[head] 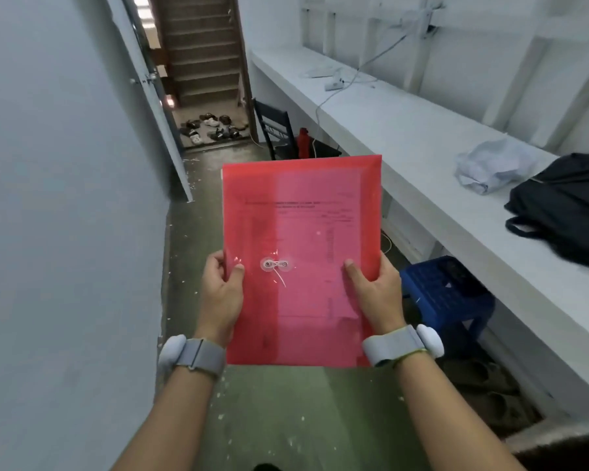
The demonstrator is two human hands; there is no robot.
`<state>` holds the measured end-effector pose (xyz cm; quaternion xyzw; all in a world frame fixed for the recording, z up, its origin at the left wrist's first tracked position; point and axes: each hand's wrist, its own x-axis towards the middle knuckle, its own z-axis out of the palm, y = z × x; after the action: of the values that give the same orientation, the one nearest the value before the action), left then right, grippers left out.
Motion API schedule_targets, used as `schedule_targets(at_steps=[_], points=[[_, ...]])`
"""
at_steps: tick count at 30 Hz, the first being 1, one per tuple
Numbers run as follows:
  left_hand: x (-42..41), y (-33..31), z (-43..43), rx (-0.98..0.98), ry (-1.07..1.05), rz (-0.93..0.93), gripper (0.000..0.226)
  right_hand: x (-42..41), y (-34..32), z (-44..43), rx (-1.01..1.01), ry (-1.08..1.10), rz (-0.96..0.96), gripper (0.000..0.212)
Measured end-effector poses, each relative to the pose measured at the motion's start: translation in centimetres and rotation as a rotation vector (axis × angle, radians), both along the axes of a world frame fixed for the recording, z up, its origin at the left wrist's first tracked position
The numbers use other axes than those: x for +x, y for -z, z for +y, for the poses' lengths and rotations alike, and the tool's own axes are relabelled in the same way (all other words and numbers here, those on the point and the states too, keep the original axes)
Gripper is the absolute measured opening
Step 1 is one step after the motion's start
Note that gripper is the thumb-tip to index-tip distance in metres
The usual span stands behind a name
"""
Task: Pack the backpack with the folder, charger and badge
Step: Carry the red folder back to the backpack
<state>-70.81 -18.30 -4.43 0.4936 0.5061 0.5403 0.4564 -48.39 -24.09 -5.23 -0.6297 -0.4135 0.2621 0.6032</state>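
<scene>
A red translucent folder [300,239] with papers inside and a string-tie clasp is held upright in front of me above the floor. My left hand [220,292] grips its left edge, thumb on the front. Its right edge is gripped by my right hand [374,290] in the same way. The black backpack [565,205] lies on the white counter [405,154] at the right, well apart from the folder. No charger or badge can be made out for sure; a white power strip with a cable [334,83] lies far back on the counter.
A crumpled light-blue cloth [490,168] lies beside the backpack. A blue plastic stool [449,290] stands under the counter, a dark chair [272,130] further back. A wall runs along my left. Beyond an open door are stairs and several shoes [211,129].
</scene>
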Motion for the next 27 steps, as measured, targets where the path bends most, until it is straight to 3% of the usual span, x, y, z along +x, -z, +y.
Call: schedule_targets(at_steps=[14,21,27], points=[[25.0,-1.7,27.9,0.04,0.634,-0.034,0.026,19.5,-2.0,16.6,0.031,0.524,-0.024,0.019],[36.0,-3.6,33.7,0.076,0.856,-0.06,0.039,26.5,-4.4,18.2,0.171,0.724,-0.066,0.035],[44.4,-5.7,33.7,0.09,0.941,-0.168,0.024,33.1,-6.3,17.8,0.268,0.776,-0.145,0.036]])
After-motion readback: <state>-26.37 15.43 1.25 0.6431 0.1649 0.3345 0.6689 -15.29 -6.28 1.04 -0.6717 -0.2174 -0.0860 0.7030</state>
